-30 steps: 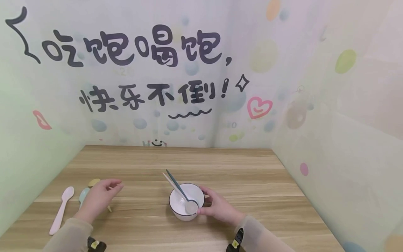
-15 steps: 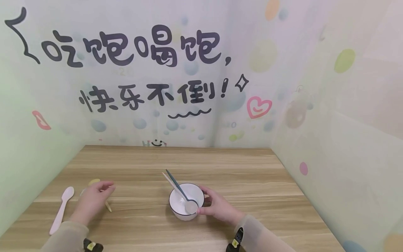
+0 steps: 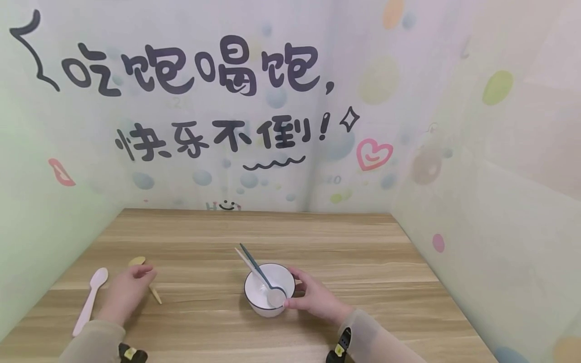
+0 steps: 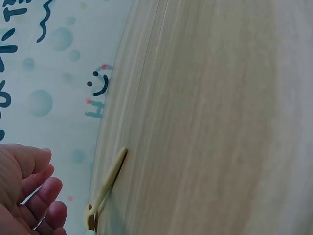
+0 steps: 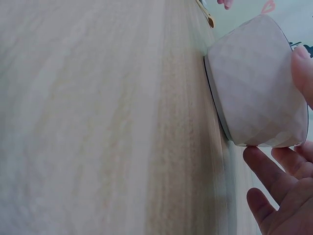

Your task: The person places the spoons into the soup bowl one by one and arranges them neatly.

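White bowl [image 3: 267, 312], dark-rimmed, stands upright on the wood-grain table [image 3: 354, 282], right of the pink spoon and near the middle of the table. Two spoons lean in it, handles crossing the far-left rim: a teal-handled spoon [image 3: 254, 266] and a pale spoon [image 3: 247, 261]. Their heads overlap inside, so it is hard to say which owns the pale round end.

Right hand [image 3: 320, 301] grips the bowl from its right side, thumb at the near rim and fingers behind; the right wrist view shows faceted outer walls and fingertips against them.

Left hand [image 3: 124, 294] is well apart from the bowl, fingers loosely bent, with nothing seen between them. It partly covers a yellow spoon [image 3: 156, 295], whose head and handle tip show past the hand. Just left of that hand lies the pink spoon [image 3: 89, 305], head pointing away from the person.

Black Chinese lettering [image 3: 236, 63] marks the back wall [image 3: 313, 191].
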Available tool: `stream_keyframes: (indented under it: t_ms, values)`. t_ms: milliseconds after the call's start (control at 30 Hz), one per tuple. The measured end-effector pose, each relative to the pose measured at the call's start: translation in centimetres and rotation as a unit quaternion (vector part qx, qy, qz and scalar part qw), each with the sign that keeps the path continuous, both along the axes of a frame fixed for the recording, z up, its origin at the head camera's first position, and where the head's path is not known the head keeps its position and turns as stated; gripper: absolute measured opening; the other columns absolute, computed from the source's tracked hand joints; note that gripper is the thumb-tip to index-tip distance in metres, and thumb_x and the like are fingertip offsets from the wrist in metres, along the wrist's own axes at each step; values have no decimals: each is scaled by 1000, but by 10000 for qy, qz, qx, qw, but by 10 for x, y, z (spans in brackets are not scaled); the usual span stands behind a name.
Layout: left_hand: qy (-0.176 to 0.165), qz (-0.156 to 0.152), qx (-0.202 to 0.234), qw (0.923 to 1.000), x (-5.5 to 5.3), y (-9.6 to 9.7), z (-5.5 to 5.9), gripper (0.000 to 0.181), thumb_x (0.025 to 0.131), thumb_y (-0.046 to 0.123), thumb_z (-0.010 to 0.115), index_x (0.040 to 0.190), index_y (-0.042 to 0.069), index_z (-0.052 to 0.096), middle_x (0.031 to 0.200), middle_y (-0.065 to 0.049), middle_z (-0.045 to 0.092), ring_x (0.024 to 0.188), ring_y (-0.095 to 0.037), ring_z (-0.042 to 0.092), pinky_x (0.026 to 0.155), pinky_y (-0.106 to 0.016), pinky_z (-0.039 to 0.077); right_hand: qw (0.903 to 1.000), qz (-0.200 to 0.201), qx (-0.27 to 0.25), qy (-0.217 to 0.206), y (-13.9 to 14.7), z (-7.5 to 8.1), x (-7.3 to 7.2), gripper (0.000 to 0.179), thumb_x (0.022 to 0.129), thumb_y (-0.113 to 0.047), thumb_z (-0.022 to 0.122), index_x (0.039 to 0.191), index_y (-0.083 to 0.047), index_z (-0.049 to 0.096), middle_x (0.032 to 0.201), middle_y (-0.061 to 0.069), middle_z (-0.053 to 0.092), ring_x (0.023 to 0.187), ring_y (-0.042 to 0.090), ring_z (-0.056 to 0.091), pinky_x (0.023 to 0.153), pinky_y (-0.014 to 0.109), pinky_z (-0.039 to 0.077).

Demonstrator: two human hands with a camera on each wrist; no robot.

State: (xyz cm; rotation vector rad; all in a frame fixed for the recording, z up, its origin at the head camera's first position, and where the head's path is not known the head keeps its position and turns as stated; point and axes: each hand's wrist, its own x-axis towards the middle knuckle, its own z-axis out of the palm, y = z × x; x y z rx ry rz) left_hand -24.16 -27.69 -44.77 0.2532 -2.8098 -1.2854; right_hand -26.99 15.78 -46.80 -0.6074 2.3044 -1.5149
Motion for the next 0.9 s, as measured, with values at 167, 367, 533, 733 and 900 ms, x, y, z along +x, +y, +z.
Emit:
stream_keyframes:
  t_ms: [167,367,533,733,900]
  values:
    - [-201,286,-14,9994,-2,-3,-4,62,101,42,37,134,-10,43,136,-35,42,123,-53,39,94,-60,35,10000,5,59,22,0,-1,-1,84,80,-20,79,149,-11,31,140,7,46,110,22,58,84,36,50]
    - [-225,745,-394,9962,-5,-4,-9,60,100,44,39,131,-6,49,134,-31,47,121,-52,42,91,-59,37,10000,36,69,58,1,-2,-1,85,80,-20,79,149,-10,31,141,8,44,111,22,58,83,35,50]
    - [-289,1027,-784,9912,-6,-4,-11,59,98,47,43,128,-3,54,133,-30,48,119,-53,43,85,-59,39,10000,3,83,33,0,-1,-1,85,80,-20,79,150,-11,30,141,7,44,112,23,57,84,36,50]
    - [-441,1210,-864,9879,-8,-7,-16,56,95,47,49,127,2,56,136,-30,45,117,-55,42,79,-66,33,9998,-48,176,-6,1,0,-1,86,81,-22,79,150,-11,30,142,6,43,113,23,57,86,39,49]
    - [-462,1111,-1016,9875,-7,-9,-18,54,93,45,52,126,1,56,133,-30,48,112,-57,44,80,-70,29,9997,-69,217,-31,1,-1,-1,85,80,-24,79,150,-12,31,142,5,44,112,22,57,86,39,49]
